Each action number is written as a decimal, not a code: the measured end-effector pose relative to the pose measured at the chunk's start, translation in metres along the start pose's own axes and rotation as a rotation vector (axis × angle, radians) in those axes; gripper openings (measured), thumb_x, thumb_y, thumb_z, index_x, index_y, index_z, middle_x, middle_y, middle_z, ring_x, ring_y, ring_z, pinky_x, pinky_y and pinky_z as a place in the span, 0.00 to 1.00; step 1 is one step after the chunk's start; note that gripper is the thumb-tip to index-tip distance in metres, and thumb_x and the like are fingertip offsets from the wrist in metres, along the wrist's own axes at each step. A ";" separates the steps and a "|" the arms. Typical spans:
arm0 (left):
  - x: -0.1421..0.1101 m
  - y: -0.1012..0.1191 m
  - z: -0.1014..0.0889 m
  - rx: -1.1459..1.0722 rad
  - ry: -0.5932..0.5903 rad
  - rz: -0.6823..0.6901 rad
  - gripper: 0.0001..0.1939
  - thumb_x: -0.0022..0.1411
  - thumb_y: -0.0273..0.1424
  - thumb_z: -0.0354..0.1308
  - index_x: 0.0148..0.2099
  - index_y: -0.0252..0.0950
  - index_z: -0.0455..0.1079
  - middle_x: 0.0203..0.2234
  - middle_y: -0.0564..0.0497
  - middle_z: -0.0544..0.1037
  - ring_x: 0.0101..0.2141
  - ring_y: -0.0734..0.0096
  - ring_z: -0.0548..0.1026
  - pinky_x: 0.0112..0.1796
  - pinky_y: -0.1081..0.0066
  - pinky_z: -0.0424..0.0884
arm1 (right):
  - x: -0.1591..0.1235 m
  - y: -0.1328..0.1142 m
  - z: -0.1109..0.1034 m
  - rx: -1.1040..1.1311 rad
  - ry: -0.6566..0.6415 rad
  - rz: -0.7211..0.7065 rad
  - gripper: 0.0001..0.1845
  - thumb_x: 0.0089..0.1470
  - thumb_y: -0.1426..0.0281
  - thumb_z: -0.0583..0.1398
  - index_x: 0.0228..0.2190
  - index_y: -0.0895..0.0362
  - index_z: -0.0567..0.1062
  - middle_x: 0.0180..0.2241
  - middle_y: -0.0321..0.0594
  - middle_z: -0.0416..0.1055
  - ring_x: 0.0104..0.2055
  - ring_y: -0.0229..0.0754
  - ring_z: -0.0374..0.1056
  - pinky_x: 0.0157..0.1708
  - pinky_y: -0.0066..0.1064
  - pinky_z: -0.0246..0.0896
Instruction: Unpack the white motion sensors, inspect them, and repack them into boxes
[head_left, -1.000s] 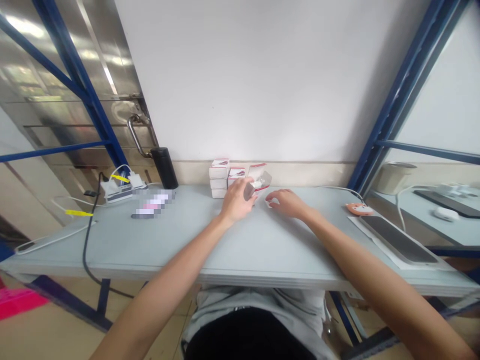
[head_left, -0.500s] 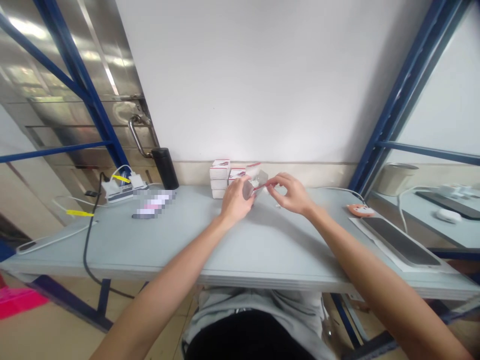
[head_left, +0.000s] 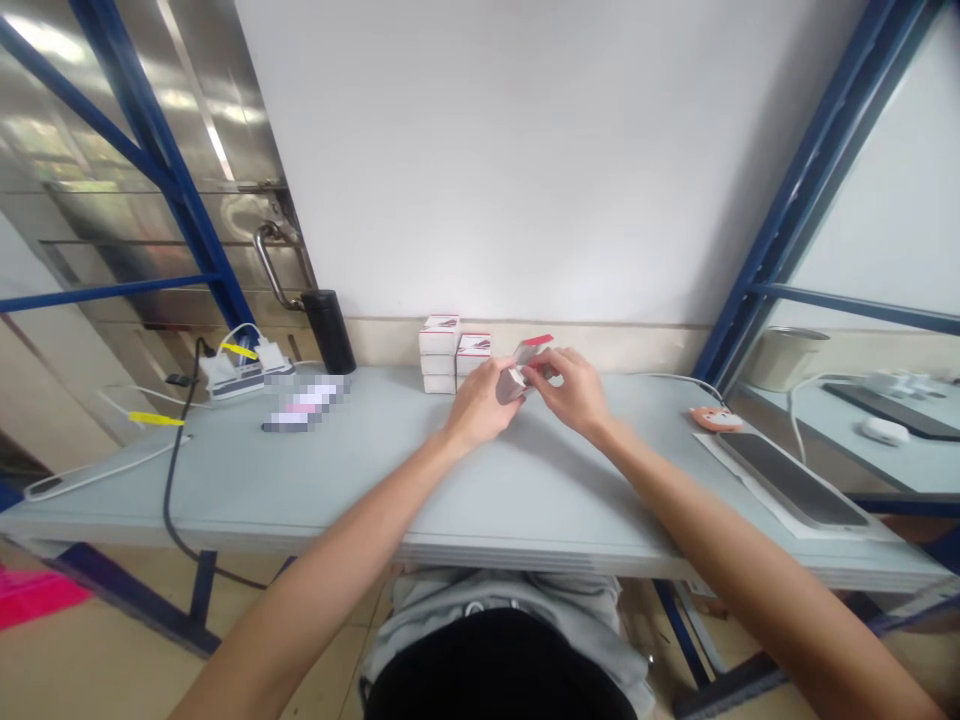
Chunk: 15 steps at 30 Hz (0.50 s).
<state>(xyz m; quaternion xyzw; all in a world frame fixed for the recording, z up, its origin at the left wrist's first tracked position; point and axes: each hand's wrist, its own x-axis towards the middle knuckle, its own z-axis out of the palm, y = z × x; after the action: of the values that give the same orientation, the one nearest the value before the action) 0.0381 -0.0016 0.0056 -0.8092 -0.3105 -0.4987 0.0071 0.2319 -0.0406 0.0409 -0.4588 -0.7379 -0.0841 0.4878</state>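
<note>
The left hand (head_left: 476,405) and the right hand (head_left: 571,390) hold a small white box (head_left: 529,358) with red edges just above the gray table (head_left: 337,490) — the fingers of both hands pinch it tight — right beside a stack of white boxes (head_left: 439,355)

- Small white carton (head_left: 529,358): red edge along its top end; held up just above the table (head_left: 375,480), tilted, upper end leaning toward the right; fine print too small to read.
- Grey, glossy piece (head_left: 510,388): touching the carton's lower end, partly hidden by the fingers; material cannot be told.
- Left-hand fingers (head_left: 487,383): closed around the glossy piece and the carton's lower end.
- Right-hand fingers (head_left: 541,368): pinching the carton's right side.
- Stacked white cartons (head_left: 439,355): red-marked, upright against the wall behind the table; a stack of three, with a shorter stack (head_left: 473,352) touching it on the right, near the held carton.
</note>
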 end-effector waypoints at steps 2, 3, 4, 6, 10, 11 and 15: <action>0.000 0.000 -0.001 -0.015 -0.004 -0.014 0.31 0.60 0.29 0.72 0.61 0.45 0.64 0.52 0.47 0.79 0.50 0.56 0.79 0.51 0.58 0.76 | 0.001 0.002 -0.002 0.008 -0.050 -0.007 0.11 0.68 0.58 0.60 0.36 0.49 0.78 0.37 0.41 0.81 0.41 0.50 0.72 0.47 0.42 0.69; 0.000 0.000 -0.002 -0.025 -0.005 -0.018 0.31 0.60 0.29 0.72 0.62 0.45 0.64 0.52 0.47 0.79 0.51 0.56 0.79 0.51 0.58 0.76 | 0.001 0.002 -0.004 0.019 -0.081 -0.028 0.12 0.69 0.58 0.59 0.37 0.49 0.79 0.38 0.42 0.81 0.41 0.50 0.72 0.48 0.43 0.69; 0.000 0.000 -0.002 -0.037 -0.005 -0.020 0.31 0.60 0.29 0.71 0.62 0.45 0.64 0.53 0.47 0.79 0.51 0.56 0.79 0.52 0.58 0.76 | 0.002 0.003 -0.006 0.031 -0.110 -0.060 0.12 0.70 0.59 0.58 0.38 0.49 0.79 0.39 0.42 0.81 0.42 0.50 0.72 0.49 0.44 0.69; 0.001 0.001 -0.004 -0.062 -0.001 -0.030 0.31 0.62 0.30 0.70 0.63 0.45 0.63 0.55 0.47 0.77 0.53 0.57 0.78 0.53 0.58 0.75 | 0.003 0.003 -0.009 0.035 -0.142 -0.139 0.13 0.71 0.61 0.56 0.44 0.48 0.80 0.44 0.43 0.81 0.47 0.52 0.73 0.53 0.46 0.69; 0.004 0.003 -0.005 -0.143 0.037 -0.108 0.30 0.62 0.30 0.68 0.63 0.45 0.61 0.53 0.48 0.77 0.51 0.60 0.78 0.52 0.61 0.75 | 0.006 0.006 -0.016 0.007 -0.037 -0.149 0.18 0.71 0.64 0.53 0.57 0.48 0.74 0.58 0.47 0.74 0.58 0.54 0.70 0.59 0.49 0.66; 0.004 0.004 -0.004 -0.171 0.043 -0.125 0.31 0.61 0.30 0.68 0.62 0.45 0.61 0.50 0.49 0.77 0.49 0.61 0.78 0.50 0.62 0.75 | 0.007 0.009 -0.017 0.005 0.020 -0.102 0.18 0.70 0.65 0.53 0.58 0.48 0.72 0.59 0.48 0.72 0.56 0.53 0.71 0.57 0.49 0.68; 0.003 0.008 -0.004 -0.229 0.044 -0.161 0.30 0.59 0.29 0.68 0.59 0.44 0.60 0.43 0.52 0.76 0.44 0.64 0.79 0.47 0.63 0.75 | 0.010 0.034 -0.020 -0.045 0.090 0.155 0.21 0.65 0.67 0.55 0.58 0.51 0.66 0.57 0.50 0.69 0.42 0.48 0.73 0.42 0.43 0.71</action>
<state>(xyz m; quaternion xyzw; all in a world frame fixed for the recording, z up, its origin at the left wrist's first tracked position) 0.0395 -0.0074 0.0129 -0.7659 -0.3153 -0.5477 -0.1186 0.2693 -0.0273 0.0482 -0.5211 -0.6756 -0.0832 0.5148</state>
